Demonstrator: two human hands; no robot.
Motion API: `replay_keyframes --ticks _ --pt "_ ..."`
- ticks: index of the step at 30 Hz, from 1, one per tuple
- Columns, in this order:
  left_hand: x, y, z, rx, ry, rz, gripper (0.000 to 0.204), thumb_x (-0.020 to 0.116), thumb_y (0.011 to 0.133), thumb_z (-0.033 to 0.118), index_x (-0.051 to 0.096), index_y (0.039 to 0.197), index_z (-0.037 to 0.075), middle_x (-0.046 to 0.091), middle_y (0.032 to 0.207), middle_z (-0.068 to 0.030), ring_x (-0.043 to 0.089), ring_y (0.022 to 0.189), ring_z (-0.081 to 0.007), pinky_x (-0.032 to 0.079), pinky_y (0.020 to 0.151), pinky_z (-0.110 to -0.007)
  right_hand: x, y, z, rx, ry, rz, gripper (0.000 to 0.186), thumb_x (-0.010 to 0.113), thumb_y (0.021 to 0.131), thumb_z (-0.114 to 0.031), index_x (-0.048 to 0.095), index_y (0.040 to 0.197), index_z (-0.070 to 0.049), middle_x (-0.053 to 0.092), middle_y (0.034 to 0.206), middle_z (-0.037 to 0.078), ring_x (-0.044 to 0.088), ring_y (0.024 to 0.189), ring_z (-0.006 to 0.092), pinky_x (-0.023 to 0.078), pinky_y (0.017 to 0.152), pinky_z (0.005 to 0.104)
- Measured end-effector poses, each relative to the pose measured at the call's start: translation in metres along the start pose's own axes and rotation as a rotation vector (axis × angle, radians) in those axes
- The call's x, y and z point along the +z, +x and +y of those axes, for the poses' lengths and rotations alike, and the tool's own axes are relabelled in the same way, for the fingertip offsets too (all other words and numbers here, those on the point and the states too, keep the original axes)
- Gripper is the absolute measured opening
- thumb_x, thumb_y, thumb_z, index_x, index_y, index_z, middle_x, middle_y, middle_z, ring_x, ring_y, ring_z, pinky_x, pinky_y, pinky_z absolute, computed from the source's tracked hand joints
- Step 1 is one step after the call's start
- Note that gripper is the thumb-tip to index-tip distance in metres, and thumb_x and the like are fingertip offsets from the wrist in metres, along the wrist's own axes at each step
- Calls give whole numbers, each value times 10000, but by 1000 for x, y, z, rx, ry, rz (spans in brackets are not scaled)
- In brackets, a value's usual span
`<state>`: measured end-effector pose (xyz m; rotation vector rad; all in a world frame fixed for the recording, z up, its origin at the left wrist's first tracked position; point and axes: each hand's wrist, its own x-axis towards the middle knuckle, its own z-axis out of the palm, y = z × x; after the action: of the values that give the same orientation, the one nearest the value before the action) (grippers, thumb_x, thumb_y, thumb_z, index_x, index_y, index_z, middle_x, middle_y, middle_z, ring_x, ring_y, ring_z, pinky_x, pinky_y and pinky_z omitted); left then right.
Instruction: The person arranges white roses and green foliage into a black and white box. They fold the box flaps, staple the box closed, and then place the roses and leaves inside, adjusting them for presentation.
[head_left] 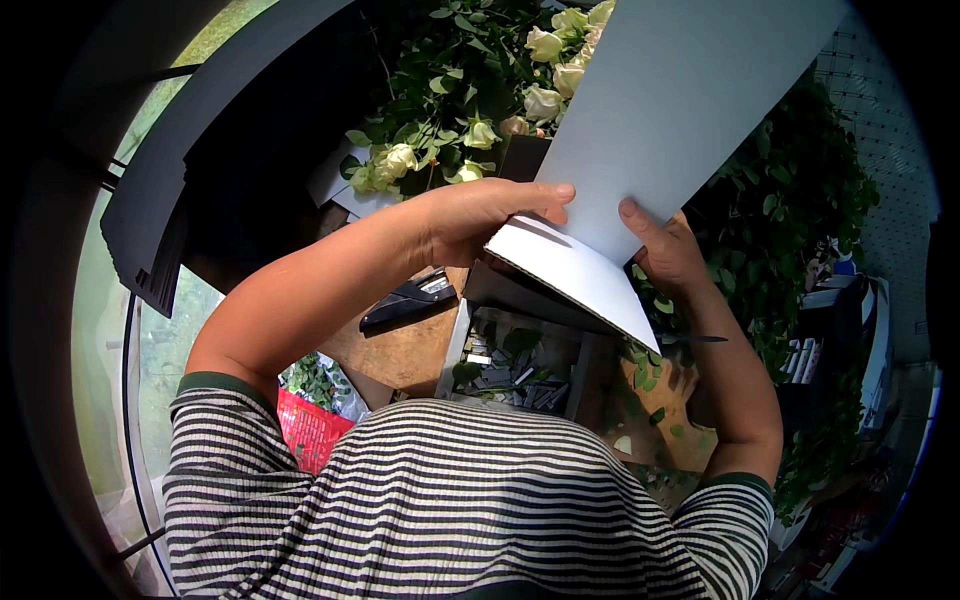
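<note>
A long sheet of corrugated cardboard, white to pale grey, is raised in front of me. Its lower end is bent along a crease, and this white flap tilts toward me. My left hand closes on the sheet's left edge at the crease, thumb over the face. On the right edge, my right hand grips with the thumb on the front; its other fingers are mostly hidden behind. A black stapler lies on the wooden table below my left forearm.
Below the flap, a shallow box holds leaves and small strips. Cream roses with foliage lie beyond. Dark stacked sheets stand at the left, above a red bag. More foliage and a white crate are at the right.
</note>
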<state>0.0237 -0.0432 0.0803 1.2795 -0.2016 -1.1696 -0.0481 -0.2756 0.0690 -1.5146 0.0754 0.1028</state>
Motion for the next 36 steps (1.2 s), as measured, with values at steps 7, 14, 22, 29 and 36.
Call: replay_keyframes --ticks 7,14,22,29,36 --pt "-28 47 -95 -8 -275 107 415 635 857 119 511 1214 -54 615 1068 -149 636 900 -183 547 759 -304 -35 -10 79 601 -541 -270 695 512 912 -574 557 1161 73 650 927 125 640 816 157 523 714 266" --pt "-41 57 -135 35 -433 93 366 689 843 150 554 1166 46 596 1043 -91 589 960 -178 506 790 -297 -4 -11 85 857 191 -315 460 646 902 -348 581 1096 64 606 756 19 503 525 37 436 476 161" --pt "-54 21 -165 113 91 -199 311 739 828 234 588 1069 108 585 1039 8 528 1000 -115 421 864 -259 16 -27 132 797 174 -214 420 573 952 -320 544 1146 52 602 709 23 530 501 36 431 437 166" --pt "-60 15 -157 78 285 -149 369 774 793 145 424 898 93 468 865 25 445 808 -64 394 698 -230 25 -32 160 655 35 -224 418 550 962 -348 539 1089 50 589 665 39 541 490 77 429 439 195" --pt "-56 18 -155 55 648 -14 408 787 763 238 446 933 91 505 610 -44 522 610 -175 393 558 -308 27 -13 143 710 -379 -385 413 475 985 -321 568 1040 78 585 612 75 585 478 110 432 416 223"
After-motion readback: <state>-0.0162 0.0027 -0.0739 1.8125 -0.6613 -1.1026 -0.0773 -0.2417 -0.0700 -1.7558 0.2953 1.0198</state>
